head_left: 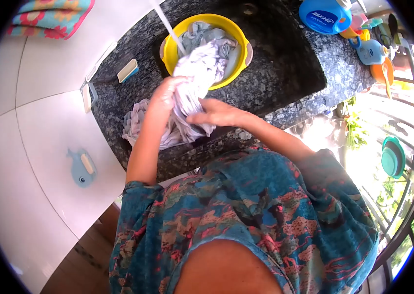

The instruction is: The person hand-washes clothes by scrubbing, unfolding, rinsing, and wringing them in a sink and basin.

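Note:
A wet, pale lilac-white cloth stretches from a yellow basin down towards the front of the dark stone sink. My left hand is closed around its left side, just below the basin. On the right side of the same cloth, my right hand has its thumb and fingers around the folds. Greyish wet cloth lies in the basin, under a thin stream of water. More pale bunched fabric rests on the stone beside my left forearm; whether it is the same piece I cannot tell.
A blue detergent jug, a light blue bottle and an orange cup stand at the right. A brush lies on the left ledge. White tiled wall borders the left; a barred window is at right.

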Action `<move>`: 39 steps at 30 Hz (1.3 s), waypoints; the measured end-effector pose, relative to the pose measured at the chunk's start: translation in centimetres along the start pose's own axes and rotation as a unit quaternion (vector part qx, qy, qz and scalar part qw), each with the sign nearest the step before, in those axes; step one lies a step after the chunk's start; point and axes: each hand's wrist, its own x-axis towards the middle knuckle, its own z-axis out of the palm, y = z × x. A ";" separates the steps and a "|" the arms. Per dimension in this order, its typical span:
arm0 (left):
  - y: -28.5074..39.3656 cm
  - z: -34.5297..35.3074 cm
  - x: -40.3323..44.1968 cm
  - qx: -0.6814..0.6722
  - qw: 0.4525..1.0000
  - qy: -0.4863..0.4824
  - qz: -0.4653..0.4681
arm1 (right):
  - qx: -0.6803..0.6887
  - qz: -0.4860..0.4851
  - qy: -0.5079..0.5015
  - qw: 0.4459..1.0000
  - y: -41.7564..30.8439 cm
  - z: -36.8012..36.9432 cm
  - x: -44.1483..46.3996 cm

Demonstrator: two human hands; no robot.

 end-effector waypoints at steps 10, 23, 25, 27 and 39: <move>10.8 3.8 -19.6 0.246 0.931 0.011 0.270 | 0.704 -0.097 0.048 0.702 4.1 0.7 6.3; 2.8 -6.5 -14.8 -0.153 0.970 0.103 0.161 | 0.186 -0.192 0.274 0.924 -2.7 -13.4 8.0; 2.4 -6.8 -14.2 -0.143 0.969 0.120 0.163 | 0.216 -0.231 0.283 0.906 -3.2 -13.8 7.5; 2.4 -6.8 -13.3 -0.148 0.972 0.108 0.149 | 0.305 -0.142 0.283 0.898 -1.8 -13.3 7.5; -2.3 -1.2 -5.2 0.287 0.953 0.095 0.031 | 0.038 0.208 0.082 0.974 12.5 -6.7 6.0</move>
